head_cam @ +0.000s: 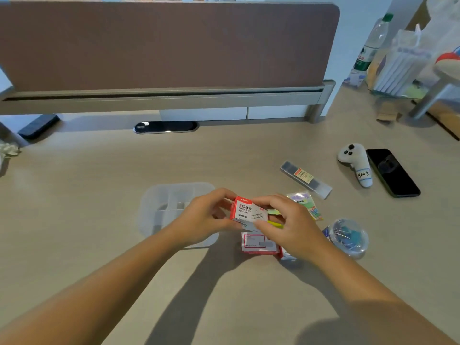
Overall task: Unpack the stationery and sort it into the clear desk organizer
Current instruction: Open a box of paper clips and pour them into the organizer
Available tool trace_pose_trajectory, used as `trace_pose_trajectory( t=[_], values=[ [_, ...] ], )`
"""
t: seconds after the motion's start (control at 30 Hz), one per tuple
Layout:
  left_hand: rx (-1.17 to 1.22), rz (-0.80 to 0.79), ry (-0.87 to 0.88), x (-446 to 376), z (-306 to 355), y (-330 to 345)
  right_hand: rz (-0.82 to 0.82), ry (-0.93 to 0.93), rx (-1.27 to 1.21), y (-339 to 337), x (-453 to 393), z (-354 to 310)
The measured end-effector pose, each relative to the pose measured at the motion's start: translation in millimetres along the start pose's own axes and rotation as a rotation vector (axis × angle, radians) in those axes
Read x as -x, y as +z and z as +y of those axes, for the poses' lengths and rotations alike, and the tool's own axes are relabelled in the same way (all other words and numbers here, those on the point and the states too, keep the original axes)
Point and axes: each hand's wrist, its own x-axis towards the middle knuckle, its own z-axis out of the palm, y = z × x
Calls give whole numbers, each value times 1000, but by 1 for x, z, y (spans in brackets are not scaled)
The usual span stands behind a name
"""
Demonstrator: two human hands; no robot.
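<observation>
Two bare forearms reach in from the lower edge, and the hands meet over the middle of the worktop on a small red-and-white paper clip box. The left hand grips the box's left end with curled fingers; the right hand pinches its right end between thumb and fingertips, holding the box tilted above the surface. The clear desk organizer, a rounded tray with dividers, sits at about 9 o'clock from the box, partly under the left hand. Just below the box, at 6 o'clock, lies a second red-and-white box, flat on the worktop. At 2 o'clock from the held box is a packet of sticky tabs, and beyond it a long clear case with a label. At 4 o'clock stands a round clear tub holding blue clips. Farther toward 2 o'clock rest a white handheld controller and, touching it, a black phone.
</observation>
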Motion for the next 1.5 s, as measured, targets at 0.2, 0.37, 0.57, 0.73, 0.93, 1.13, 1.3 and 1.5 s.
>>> trace_pose_trajectory(
  t=[0.2, 0.37, 0.57, 0.73, 0.93, 1.13, 1.3, 1.5],
  values=[
    [252, -12, -105, 6, -1, -9, -56, -115, 187, 0, -11, -11],
    [249, -18, -105, 9, 1, -15, -70, -219, 324, 4, -16, -19],
    [230, -35, -95, 13, -2, -24, -68, -282, 394, 16, -20, -26],
    [291, -5, -110, 17, -6, -33, -109, -294, 448, 23, -28, -35],
    [422, -1, -110, 24, -11, -40, -111, -286, 397, 29, -34, -41],
    [436, 31, -84, 27, -13, -50, -153, -309, 437, 33, -42, -52],
    [448, 54, -75, 31, -15, -56, -177, -278, 479, 39, -47, -61],
    [470, 67, -71, 37, -21, -59, -175, -230, 377, 41, -49, -65]
  ],
)
